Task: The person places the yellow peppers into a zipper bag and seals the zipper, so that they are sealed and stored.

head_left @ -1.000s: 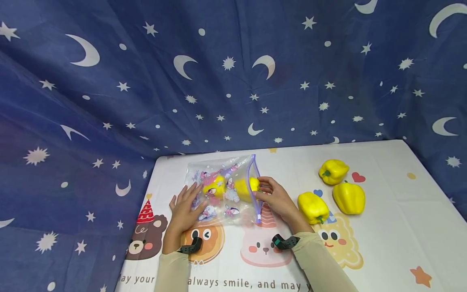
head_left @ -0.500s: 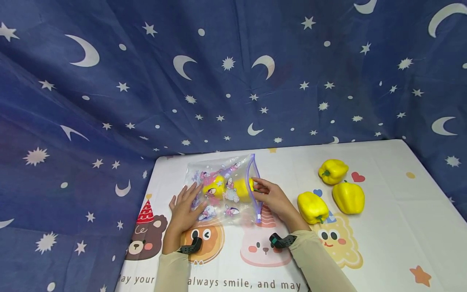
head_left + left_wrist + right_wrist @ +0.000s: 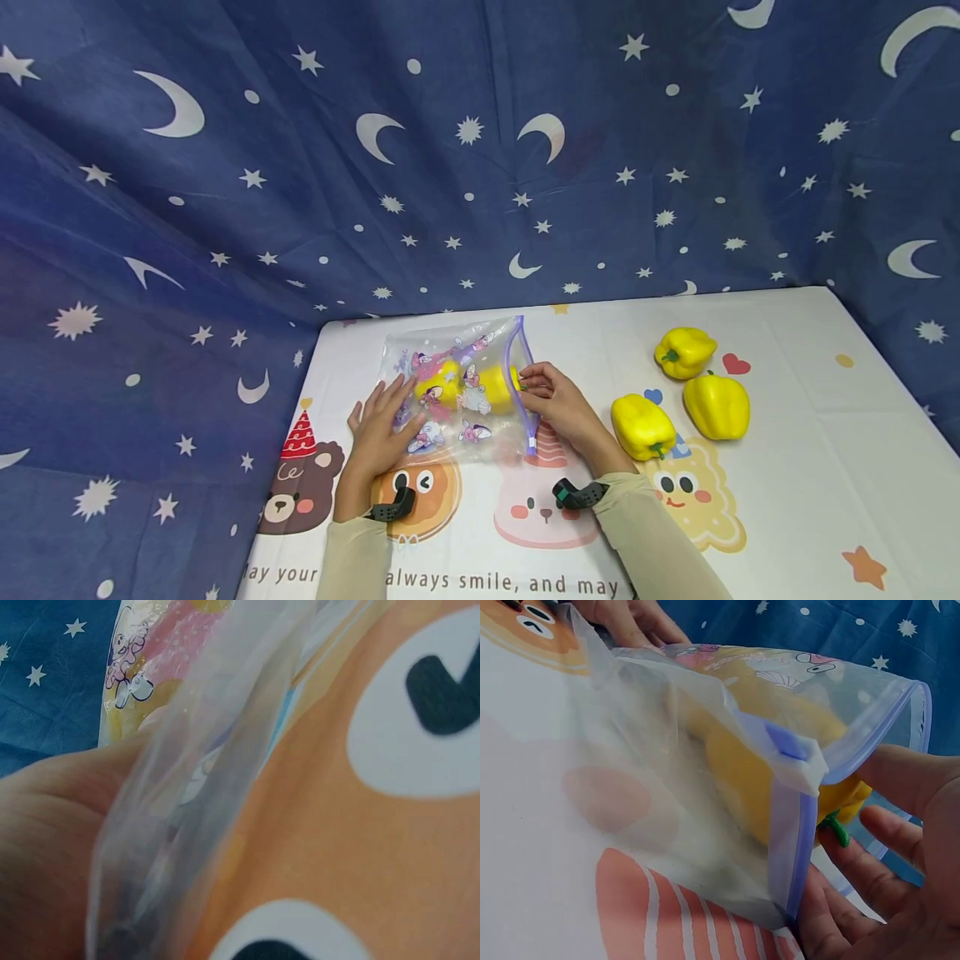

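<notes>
A clear zip bag (image 3: 495, 437) with purple edging and cartoon prints lies on the table, its mouth facing right. Inside it are two yellow bell peppers, one deeper (image 3: 448, 372) and one near the mouth (image 3: 498, 398). My left hand (image 3: 381, 429) rests on the bag's left part with fingers spread. At the mouth is my right hand (image 3: 558, 404), its fingertips against the stem end of the nearer pepper. In the right wrist view, the green stem (image 3: 835, 829) shows between the spread fingers, and the white slider (image 3: 810, 766) sits at the bag's near corner.
Three more yellow bell peppers lie to the right: one at the back (image 3: 686, 352), one at the far right (image 3: 717, 407) and one by my right wrist (image 3: 643, 427). A printed white cloth (image 3: 810, 500) covers the table. A blue star-patterned curtain (image 3: 465, 233) hangs behind and at the sides.
The nearer pepper has slid left, deeper into the bag, and my right hand has shifted slightly left with it. My left hand has stayed in place.
</notes>
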A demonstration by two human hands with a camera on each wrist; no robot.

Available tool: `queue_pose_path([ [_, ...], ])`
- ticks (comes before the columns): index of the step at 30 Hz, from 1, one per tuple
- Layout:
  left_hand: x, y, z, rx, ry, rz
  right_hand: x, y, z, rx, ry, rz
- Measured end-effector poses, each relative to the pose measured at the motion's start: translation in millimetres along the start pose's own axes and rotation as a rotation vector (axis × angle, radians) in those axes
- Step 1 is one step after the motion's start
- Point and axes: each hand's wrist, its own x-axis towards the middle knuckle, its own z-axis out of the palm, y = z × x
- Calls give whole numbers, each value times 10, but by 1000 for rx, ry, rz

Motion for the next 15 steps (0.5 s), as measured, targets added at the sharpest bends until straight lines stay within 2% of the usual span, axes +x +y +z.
queue_pose_path([
  [8, 0, 3, -11, -27, 6, 1, -30, -20, 15, -88, -9, 29],
  [15, -2, -14, -14, -47, 8, -4, -28, -54, 11, -18, -58, 75],
])
